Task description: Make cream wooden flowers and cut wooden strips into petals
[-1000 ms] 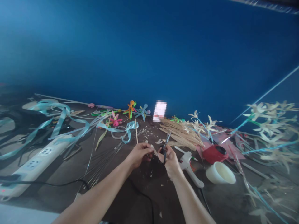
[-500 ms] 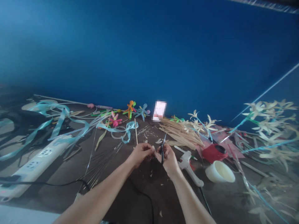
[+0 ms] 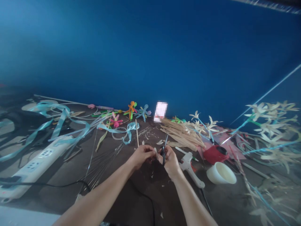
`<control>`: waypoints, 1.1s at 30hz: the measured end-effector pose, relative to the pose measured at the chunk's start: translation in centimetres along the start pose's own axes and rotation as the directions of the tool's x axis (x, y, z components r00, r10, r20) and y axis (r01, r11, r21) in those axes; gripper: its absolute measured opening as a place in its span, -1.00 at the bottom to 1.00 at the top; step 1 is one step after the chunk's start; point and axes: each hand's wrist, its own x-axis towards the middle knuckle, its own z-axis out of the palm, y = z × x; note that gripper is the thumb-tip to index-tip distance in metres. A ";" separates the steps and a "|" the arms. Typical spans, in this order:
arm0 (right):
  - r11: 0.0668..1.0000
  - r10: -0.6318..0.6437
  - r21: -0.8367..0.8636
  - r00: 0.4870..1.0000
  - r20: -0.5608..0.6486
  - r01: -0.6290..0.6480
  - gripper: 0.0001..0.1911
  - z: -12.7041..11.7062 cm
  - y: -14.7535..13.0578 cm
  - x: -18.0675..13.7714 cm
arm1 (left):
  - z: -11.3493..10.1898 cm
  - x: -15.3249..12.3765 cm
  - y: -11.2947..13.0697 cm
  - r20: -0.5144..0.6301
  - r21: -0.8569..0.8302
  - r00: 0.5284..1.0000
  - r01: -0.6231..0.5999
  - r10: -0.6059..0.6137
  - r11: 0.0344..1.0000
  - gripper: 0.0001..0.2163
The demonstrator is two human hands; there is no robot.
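My right hand (image 3: pixel 171 160) is closed round a pair of black-handled scissors (image 3: pixel 164 148), blades pointing up and away. My left hand (image 3: pixel 140 155) pinches a small pale strip (image 3: pixel 155 150) right beside the blades. Both hands meet over the dark table (image 3: pixel 131 201), above scattered pale snippets (image 3: pixel 155 175). A pile of straw-coloured strips (image 3: pixel 182 135) lies just beyond my right hand.
A white glue gun (image 3: pixel 190 169), white cup (image 3: pixel 221 173) and red roll (image 3: pixel 215 153) sit to the right. Pale leaf flowers (image 3: pixel 270 125) fill the right side. A power strip (image 3: pixel 35 166), blue ribbons (image 3: pixel 63 122), thin wires (image 3: pixel 105 157) and pipe-cleaner figures (image 3: pixel 131 110) lie left and behind.
The scissors' blades, apart a second ago, have come together and turned more upright. My hands have drawn slightly closer to each other.
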 end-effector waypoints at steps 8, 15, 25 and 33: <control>0.998 -0.008 -0.062 0.999 -0.036 0.005 -0.73 -0.3 -0.7 -0.2 | -0.2 0.0 0.6 -0.069 -0.069 0.997 -0.024 0.020 0.997 -0.80; 0.868 -0.085 -0.492 0.996 -0.003 0.072 -0.78 -1.1 -1.4 -0.6 | -0.8 0.3 0.9 -0.215 -0.154 0.969 -0.158 0.123 0.975 -0.79; 0.599 -0.159 -0.789 0.986 0.047 0.134 -0.84 -1.7 -1.1 -0.9 | -1.9 0.6 1.1 -0.231 -0.187 0.957 -0.219 0.174 0.958 -0.83; 0.578 -0.113 -0.805 0.991 0.078 0.130 -0.80 -1.6 -1.3 -1.0 | -2.3 0.5 1.5 -0.210 -0.144 0.962 -0.208 0.176 0.968 -0.82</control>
